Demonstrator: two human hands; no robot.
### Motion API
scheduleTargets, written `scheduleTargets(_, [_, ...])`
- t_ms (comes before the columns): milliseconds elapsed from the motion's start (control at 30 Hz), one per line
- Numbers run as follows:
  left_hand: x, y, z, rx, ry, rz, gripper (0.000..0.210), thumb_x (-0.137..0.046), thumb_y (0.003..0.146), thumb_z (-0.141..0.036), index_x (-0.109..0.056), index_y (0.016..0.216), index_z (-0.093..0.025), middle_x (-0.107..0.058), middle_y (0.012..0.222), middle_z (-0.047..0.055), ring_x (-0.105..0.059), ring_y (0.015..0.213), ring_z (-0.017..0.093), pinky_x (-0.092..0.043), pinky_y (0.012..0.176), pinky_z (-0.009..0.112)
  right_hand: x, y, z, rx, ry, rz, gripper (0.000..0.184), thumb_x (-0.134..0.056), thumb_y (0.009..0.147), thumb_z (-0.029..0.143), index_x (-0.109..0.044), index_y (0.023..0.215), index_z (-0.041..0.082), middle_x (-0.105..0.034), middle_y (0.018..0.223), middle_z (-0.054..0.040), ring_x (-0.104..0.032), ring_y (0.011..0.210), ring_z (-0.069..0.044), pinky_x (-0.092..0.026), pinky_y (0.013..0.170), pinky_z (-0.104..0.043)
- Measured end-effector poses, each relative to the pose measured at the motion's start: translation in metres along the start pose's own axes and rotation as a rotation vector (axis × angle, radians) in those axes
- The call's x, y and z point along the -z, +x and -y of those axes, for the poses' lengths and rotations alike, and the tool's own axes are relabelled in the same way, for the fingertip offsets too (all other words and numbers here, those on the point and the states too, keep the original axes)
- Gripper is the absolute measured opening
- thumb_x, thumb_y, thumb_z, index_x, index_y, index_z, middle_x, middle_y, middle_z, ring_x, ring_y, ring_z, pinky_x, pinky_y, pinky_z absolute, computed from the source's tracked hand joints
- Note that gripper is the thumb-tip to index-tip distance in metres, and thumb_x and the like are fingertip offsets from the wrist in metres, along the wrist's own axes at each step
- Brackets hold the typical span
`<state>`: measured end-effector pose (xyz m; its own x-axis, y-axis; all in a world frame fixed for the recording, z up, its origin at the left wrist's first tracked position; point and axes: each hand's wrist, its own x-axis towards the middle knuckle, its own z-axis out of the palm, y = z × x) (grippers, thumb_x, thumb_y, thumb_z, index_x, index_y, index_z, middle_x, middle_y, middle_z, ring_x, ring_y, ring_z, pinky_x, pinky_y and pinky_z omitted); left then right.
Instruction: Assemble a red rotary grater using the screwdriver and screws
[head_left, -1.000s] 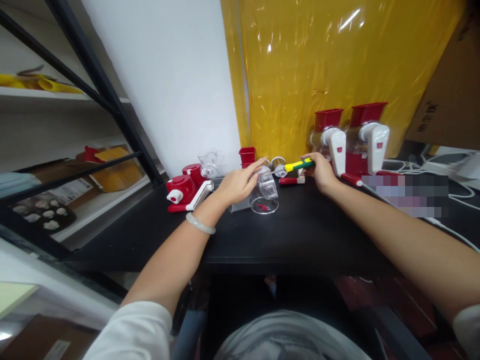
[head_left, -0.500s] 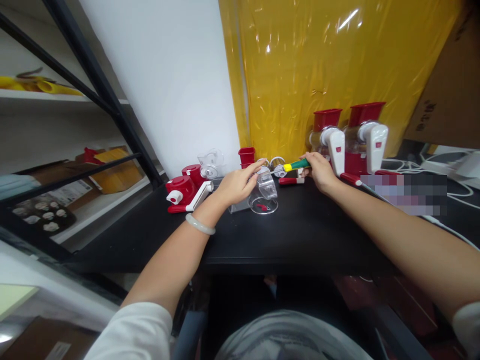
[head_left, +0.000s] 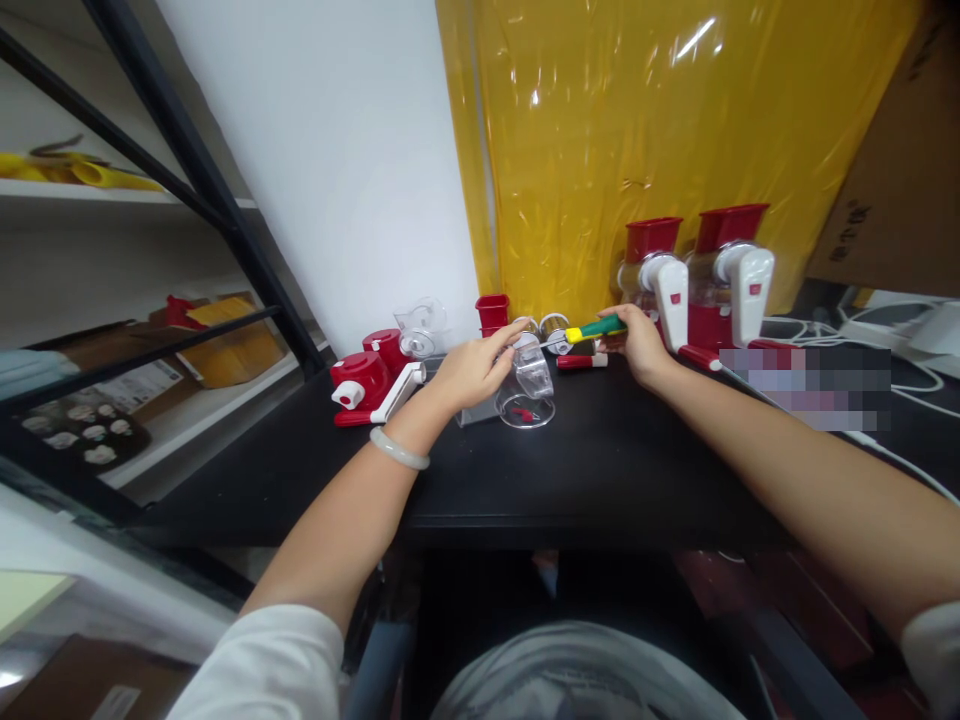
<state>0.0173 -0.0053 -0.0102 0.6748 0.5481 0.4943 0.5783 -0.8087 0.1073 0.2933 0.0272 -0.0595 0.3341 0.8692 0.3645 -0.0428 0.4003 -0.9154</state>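
My right hand (head_left: 640, 342) is closed round the green and yellow handle of a screwdriver (head_left: 596, 328). Its shaft points left, into the clear plastic grater housing (head_left: 534, 376), where the tip is hidden. On the housing's other side, my left hand (head_left: 471, 374) grips it with the fingers over its top and the thumb against it. Through the housing's round base shows a small red piece (head_left: 523, 414). A red-handled crank (head_left: 579, 362) lies just below the screwdriver handle, and metal grater drums (head_left: 553, 330) are behind it.
Left on the black table (head_left: 600, 480) sit red grater bases (head_left: 361, 380) with a white crank (head_left: 401, 392) and a clear housing (head_left: 421, 325). A red hopper (head_left: 493, 313) stands behind my left hand. Two assembled rotary graters (head_left: 742, 265) and white cables (head_left: 907, 385) occupy the right.
Very little differs. Both hands stay on the housing and the screwdriver; the right hand's fingers have shifted slightly on the handle.
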Motion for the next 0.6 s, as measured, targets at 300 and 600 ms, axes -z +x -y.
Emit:
scheduleTargets(300, [0.0006,-0.0001,-0.0011,0.003,-0.001,0.004,0.048,-0.031,0.101,-0.030,-0.032,0.148,-0.023,-0.057,0.136,0.007,-0.056,0.122,0.024,-0.047,0.100,0.042,-0.0020,-0.0027,0.0064,-0.004,0.023,-0.013,0.012,-0.049,0.076,0.026,-0.057,0.083,0.021,-0.055,0.072,0.0004,-0.054,0.050,-0.010,-0.048,0.045,-0.025])
scheduleTargets(600, [0.0000,0.0000,-0.0012,0.002,-0.013,-0.002,0.049,-0.031,0.101,-0.030,-0.031,0.149,-0.023,-0.058,0.136,0.006,-0.057,0.121,0.025,-0.048,0.097,0.042,-0.0023,-0.0021,0.0030,0.065,-0.013,0.008,0.028,-0.061,0.080,0.049,-0.052,0.079,0.022,-0.046,0.056,0.0060,-0.043,0.039,-0.008,-0.040,0.038,-0.022])
